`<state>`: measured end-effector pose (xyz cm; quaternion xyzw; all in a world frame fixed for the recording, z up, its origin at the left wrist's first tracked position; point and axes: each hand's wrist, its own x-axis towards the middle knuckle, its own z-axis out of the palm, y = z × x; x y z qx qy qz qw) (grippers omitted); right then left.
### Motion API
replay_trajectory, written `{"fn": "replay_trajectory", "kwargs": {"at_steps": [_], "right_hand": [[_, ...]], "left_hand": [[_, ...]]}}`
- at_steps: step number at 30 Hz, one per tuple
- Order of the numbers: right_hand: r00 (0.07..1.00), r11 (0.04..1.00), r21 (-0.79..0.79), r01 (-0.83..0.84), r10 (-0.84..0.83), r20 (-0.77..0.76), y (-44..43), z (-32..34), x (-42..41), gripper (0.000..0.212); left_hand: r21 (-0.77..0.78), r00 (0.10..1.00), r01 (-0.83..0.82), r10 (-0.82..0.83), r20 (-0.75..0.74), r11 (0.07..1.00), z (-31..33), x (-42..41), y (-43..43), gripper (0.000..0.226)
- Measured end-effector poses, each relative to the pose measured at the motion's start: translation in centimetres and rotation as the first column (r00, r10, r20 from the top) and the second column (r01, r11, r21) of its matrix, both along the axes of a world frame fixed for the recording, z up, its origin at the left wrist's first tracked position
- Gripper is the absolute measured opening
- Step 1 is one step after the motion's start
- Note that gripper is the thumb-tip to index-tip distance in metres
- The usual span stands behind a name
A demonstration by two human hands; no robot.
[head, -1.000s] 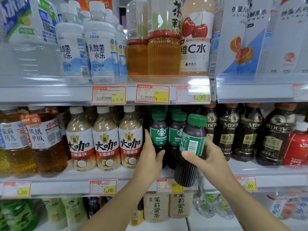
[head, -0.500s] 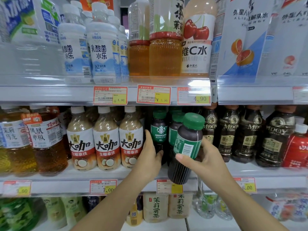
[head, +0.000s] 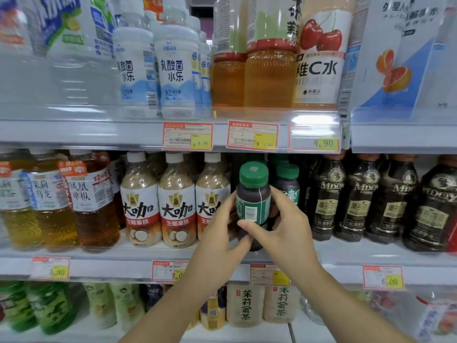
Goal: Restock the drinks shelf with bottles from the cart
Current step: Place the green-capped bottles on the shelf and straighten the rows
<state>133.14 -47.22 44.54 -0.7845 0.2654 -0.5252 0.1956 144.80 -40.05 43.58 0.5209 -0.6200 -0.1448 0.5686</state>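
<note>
A dark coffee bottle (head: 252, 194) with a green cap and green label stands upright at the front of the middle shelf (head: 111, 263), its barcode facing me. My right hand (head: 286, 231) grips it from the right, thumb across the label. My left hand (head: 220, 238) holds its left side, thumb against the lower body. Right behind it, another green-capped coffee bottle (head: 288, 186) of the same kind stands in the row. The held bottle's base is hidden by my hands.
White-capped milk-coffee bottles (head: 176, 201) stand close on the left, dark brown-capped coffee bottles (head: 326, 199) close on the right. Tea bottles (head: 91, 201) fill the far left. The upper shelf (head: 123, 134) hangs just above the caps. More bottles sit on the lower shelf.
My right hand carried the tilted bottle left and inward and set it upright in front of the green-capped row. My left hand left the shelf bottle and took the held bottle's left side.
</note>
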Motion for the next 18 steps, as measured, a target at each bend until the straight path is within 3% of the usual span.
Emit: {"fn": "replay_trajectory", "kwargs": {"at_steps": [5, 9, 12, 18], "right_hand": [[0.999, 0.997, -0.064, 0.034, -0.035, -0.010, -0.2, 0.1, -0.4, 0.069], [0.988, 0.981, -0.153, 0.116, -0.098, 0.119, -0.9, 0.2, -3.0, 0.056], [0.984, 0.987, -0.061, 0.151, -0.144, 0.103, -2.1, -0.8, -4.1, 0.058], [0.998, 0.987, 0.144, 0.066, -0.064, -0.023, -4.1, -2.5, -3.5, 0.075]], "left_hand": [[-0.059, 0.997, -0.076, 0.077, 0.031, 0.995, -0.3, -0.6, -1.2, 0.072], [-0.065, 0.988, -0.131, 0.135, 0.074, 0.989, -0.7, -0.8, -1.7, 0.076], [-0.045, 0.980, -0.174, 0.177, 0.095, 0.984, -0.9, -1.1, -2.2, 0.081], [-0.037, 0.965, -0.238, 0.241, 0.106, 0.971, -0.8, -1.6, -3.1, 0.084]]}}
